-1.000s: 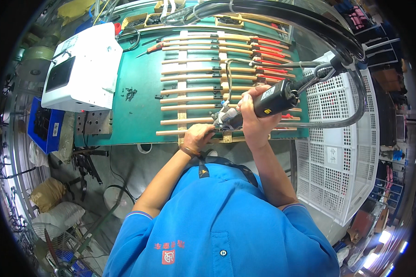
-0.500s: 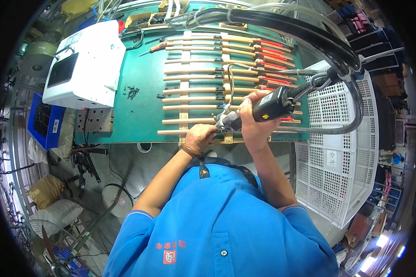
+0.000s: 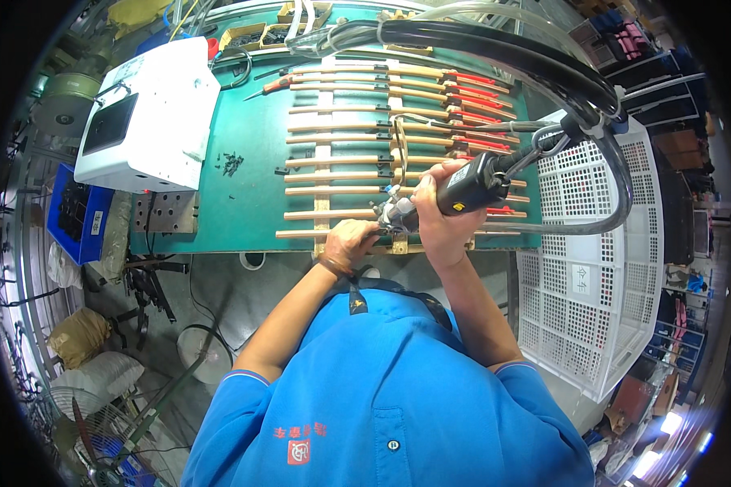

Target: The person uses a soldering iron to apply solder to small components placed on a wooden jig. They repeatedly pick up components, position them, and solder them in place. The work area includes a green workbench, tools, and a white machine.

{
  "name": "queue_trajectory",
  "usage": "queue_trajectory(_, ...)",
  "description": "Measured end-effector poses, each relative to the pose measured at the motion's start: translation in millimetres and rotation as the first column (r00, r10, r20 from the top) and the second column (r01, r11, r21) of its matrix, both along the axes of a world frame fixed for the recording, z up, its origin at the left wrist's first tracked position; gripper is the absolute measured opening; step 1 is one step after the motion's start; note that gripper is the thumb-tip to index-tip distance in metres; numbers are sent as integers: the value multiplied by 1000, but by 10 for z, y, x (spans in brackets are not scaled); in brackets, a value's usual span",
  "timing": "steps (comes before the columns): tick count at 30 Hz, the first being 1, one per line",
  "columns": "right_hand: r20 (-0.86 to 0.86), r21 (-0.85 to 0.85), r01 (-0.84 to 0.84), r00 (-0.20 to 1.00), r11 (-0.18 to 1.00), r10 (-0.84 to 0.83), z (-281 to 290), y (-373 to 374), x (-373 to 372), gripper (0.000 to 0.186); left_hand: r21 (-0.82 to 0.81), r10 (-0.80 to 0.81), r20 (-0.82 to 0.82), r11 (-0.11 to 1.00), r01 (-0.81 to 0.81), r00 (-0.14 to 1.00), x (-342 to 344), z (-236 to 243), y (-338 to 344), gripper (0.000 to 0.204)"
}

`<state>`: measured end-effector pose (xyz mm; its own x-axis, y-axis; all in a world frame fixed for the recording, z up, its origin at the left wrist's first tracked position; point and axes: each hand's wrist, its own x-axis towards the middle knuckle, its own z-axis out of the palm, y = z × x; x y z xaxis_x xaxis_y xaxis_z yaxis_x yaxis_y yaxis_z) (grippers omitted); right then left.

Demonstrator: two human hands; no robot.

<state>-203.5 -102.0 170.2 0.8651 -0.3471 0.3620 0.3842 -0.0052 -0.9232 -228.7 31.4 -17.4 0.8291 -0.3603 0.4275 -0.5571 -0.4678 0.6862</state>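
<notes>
My right hand (image 3: 445, 215) grips a black power driver (image 3: 471, 183) angled down toward the front wooden slats; a metal fitting (image 3: 394, 213) with thin tubes is at its lower end. Beside that tip, my left hand (image 3: 351, 241) is closed at the nearest slat (image 3: 296, 234), fingertips partly hidden under the tool. Rows of pale slats (image 3: 304, 163) lie across two wooden strips (image 3: 323, 151) on a green table (image 3: 244, 203). Black brackets (image 3: 382, 127) sit on many slats, and red pieces (image 3: 471, 91) line the back right ones.
A white machine (image 3: 142, 109) stands left, above a perforated metal plate (image 3: 170, 213) and blue bin (image 3: 80, 211). An orange-handled tool (image 3: 274, 86) and small black parts (image 3: 231, 165) lie on the table. A white crate (image 3: 593, 268) is right; black hoses (image 3: 503, 45) arch overhead; small boxes (image 3: 244, 36) stand behind.
The driver and my right hand have shifted slightly left from a second ago, still angled at the front slat. My left hand stays beside the tip, with little visible movement.
</notes>
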Motion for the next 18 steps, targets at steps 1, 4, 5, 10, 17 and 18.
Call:
queue_trajectory(1, -4, 3, -3, 1000, 1000, 3, 6, 6, 1, 24, -1, 0, -1, 1000, 0, 1000, 0, -9, -2, 23)
queue_trajectory(4, 23, 81, -23, 1000, 996, 21, 14, 54, 22, 22, 3, -1, -10, 1000, 1, 1000, -3, -9, -5, 22)
queue_trajectory(5, 14, 70, -31, 999, 997, 30, 1, 52, 20, 24, 9, -2, -15, 1000, 2, 1000, -3, -5, -1, 21)
queue_trajectory(10, -35, 87, -57, 998, 995, 60, 32, 85, -28, 33, 44, 13, -21, 999, -12, 1000, -14, 41, 4, 17)
queue_trajectory(17, 24, 28, -72, 997, 997, 71, 26, 63, -48, 34, 39, -6, -25, 999, 7, 1000, -3, 66, 10, 19)
queue_trajectory(18, 30, 23, -74, 997, 997, 73, 24, 50, -55, 34, 35, -7, -20, 999, 8, 1000, -1, 60, 10, 19)
